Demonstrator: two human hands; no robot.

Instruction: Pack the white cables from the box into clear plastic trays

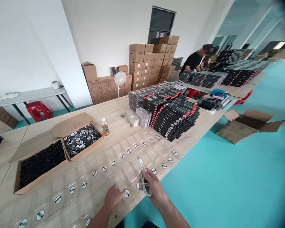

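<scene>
At the near edge of the table [114, 106], head view: right hand [153, 183] closed around a coiled white cable [141, 164], with one end projecting forward past the fingers and a loop hanging below. Middle of the coil hidden by the fingers; connector type at the tip too small to identify. Left hand [113, 197] low over the clear trays [116, 180], just beside a round label [126, 193]; fingertips partly concealed, grip width and contact impossible to tell. Tray outlines hard to separate from the wood beneath; nearest trays cut off at the lower frame edge, lettering on labels illegible. To the left: carton of small black pieces [42, 162], shape not discernible, beside a carton of black-and-white pieces [82, 139]. Behind: bottle [105, 129], clear cases [143, 117] and stacked black packs [173, 118]. Farther back: co-worker [192, 61], lower body hidden by stacked goods.
</scene>
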